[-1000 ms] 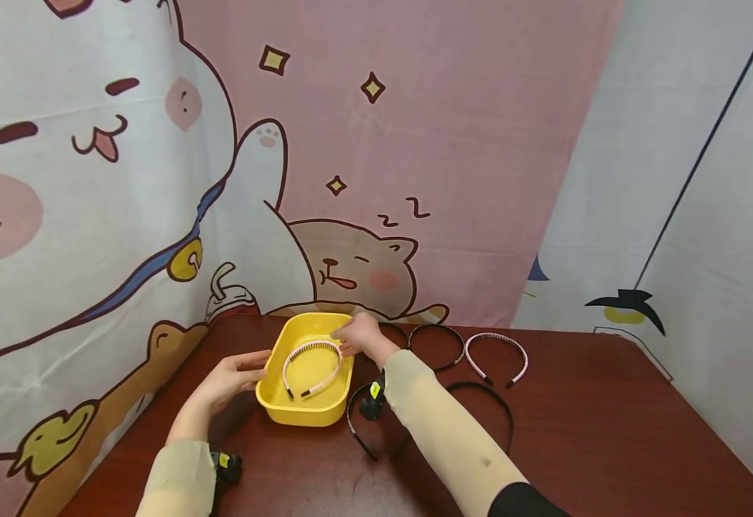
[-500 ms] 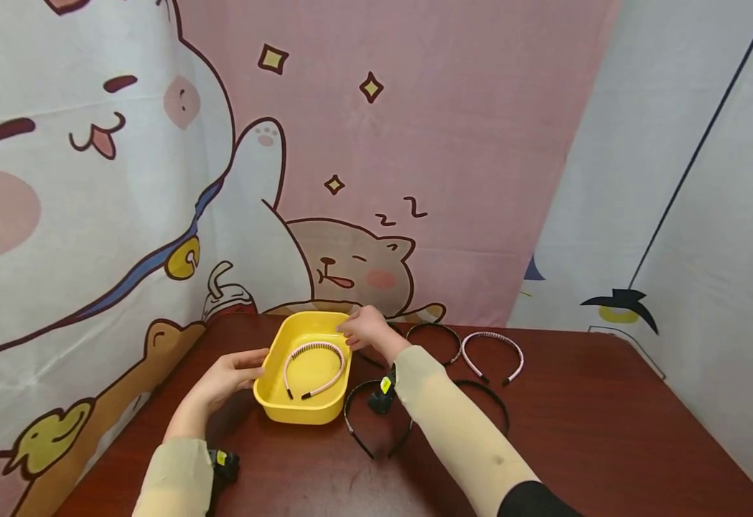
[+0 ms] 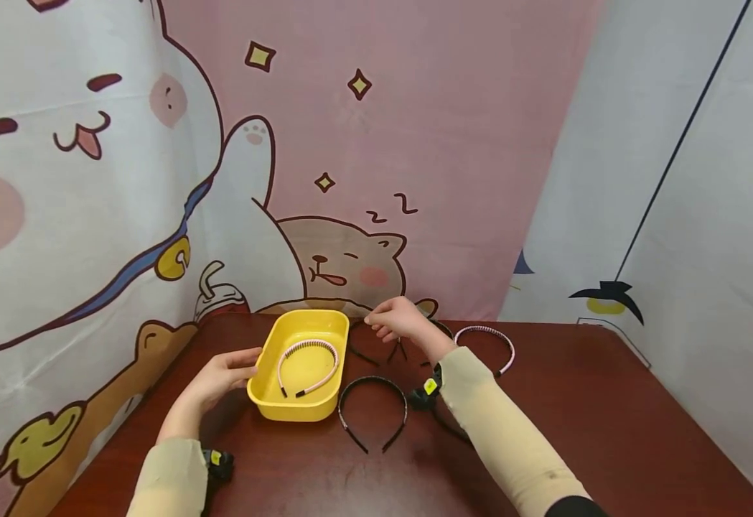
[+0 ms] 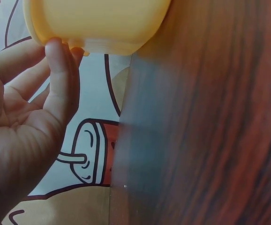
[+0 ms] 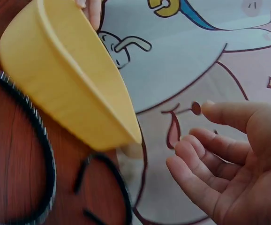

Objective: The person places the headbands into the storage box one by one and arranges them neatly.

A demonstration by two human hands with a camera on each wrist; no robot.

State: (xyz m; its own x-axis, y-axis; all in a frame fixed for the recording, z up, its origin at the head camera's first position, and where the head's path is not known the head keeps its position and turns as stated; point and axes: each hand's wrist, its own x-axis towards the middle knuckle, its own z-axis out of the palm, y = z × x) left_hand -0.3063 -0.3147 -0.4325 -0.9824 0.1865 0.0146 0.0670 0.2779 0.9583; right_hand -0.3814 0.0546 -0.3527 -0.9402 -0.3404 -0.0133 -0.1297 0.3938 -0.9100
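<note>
A yellow plastic tub (image 3: 295,411) stands on the table with a pale pink toothed headband (image 3: 308,342) lying in it. My left hand (image 3: 221,375) touches the tub's left rim, its fingertips and thumb against the outer edge; the left wrist view shows this contact close up. My right hand (image 3: 405,323) is raised to the right of the tub, fingers loosely curved and holding nothing. In the right wrist view a gap shows between thumb and fingers. A dark headband (image 3: 372,378) lies right of the tub's front corner, ends towards me.
More dark headbands (image 3: 363,355) lie behind, partly hidden by my right hand. A second pink headband (image 3: 512,353) is farther right. Another dark one (image 3: 450,427) lies partly under my right forearm. Cartoon-printed cloth (image 3: 466,179) rises behind the dark red table (image 3: 583,431).
My right hand has left the tub's right rim and moved right and slightly up. The left hand stays at the rim. The view has turned slightly right.
</note>
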